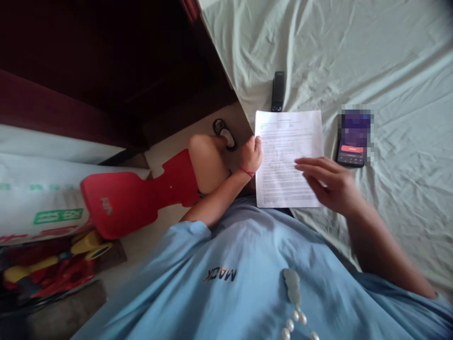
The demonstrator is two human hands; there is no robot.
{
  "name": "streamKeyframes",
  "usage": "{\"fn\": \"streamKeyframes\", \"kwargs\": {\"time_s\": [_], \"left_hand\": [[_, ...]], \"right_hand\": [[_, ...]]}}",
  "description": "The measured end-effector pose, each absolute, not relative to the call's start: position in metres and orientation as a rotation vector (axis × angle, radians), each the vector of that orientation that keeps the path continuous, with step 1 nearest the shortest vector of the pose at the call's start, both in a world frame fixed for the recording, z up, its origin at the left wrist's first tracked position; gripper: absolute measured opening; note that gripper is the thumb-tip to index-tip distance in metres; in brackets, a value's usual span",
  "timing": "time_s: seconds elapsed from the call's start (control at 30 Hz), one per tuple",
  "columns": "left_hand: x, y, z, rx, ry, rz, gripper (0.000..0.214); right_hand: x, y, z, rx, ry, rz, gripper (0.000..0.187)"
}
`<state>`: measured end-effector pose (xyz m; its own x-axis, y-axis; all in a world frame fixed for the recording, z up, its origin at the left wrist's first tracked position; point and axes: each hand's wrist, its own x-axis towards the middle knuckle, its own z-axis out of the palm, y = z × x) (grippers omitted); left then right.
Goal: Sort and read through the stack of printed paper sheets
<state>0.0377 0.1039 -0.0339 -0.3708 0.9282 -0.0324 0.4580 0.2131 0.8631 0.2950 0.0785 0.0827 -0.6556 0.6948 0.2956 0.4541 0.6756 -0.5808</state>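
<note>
A printed sheet of paper (283, 141), covered in small lines of text, lies over the edge of the pale bedsheet in front of me. My left hand (252, 155) is closed on its left edge, thumb on top and the other fingers mostly hidden. Over the lower right part of the sheet, my right hand (331, 184) has its fingers stretched out. Its fingertips are at the printed text; whether they touch the paper I cannot tell. Just beyond the top edge sits a narrow black object (278, 90) that looks like a stapler. To the right lies a phone (350, 158) with its screen lit and partly blurred.
Wrinkled pale green cloth (406, 198) spreads across the right side. On the left are a red waisted panel (120, 203), a white printed bag (38, 198) and a yellow-and-red item (56, 264). Dark wooden furniture (88, 71) stands at upper left.
</note>
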Motion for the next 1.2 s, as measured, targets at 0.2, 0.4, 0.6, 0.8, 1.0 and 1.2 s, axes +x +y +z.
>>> {"fn": "streamKeyframes", "kwargs": {"time_s": [0.2, 0.4, 0.6, 0.8, 1.0, 1.2], "left_hand": [[0.038, 0.102, -0.028, 1.296, 1.918, 1.053, 0.047], [0.032, 0.1, -0.024, 1.248, 1.846, 1.069, 0.048], [0.016, 0.098, -0.028, 1.072, 1.72, 1.051, 0.05], [0.004, 0.074, -0.023, 1.049, 1.676, 0.924, 0.056], [0.013, 0.04, -0.021, 1.063, 1.618, 0.878, 0.061], [0.021, 0.037, -0.029, 0.948, 1.55, 0.949, 0.06]], "right_hand": [[0.275, 0.072, 0.028, -0.848, -2.74, 0.581, 0.046], [0.277, 0.065, 0.005, -0.88, -2.791, 0.591, 0.054], [0.276, 0.064, 0.008, -0.861, -2.795, 0.578, 0.054], [0.275, 0.064, 0.006, -0.84, -2.769, 0.541, 0.052], [0.276, 0.065, 0.0, -0.82, -2.69, 0.607, 0.056], [0.278, 0.069, 0.0, -0.814, -2.692, 0.672, 0.054]]}}
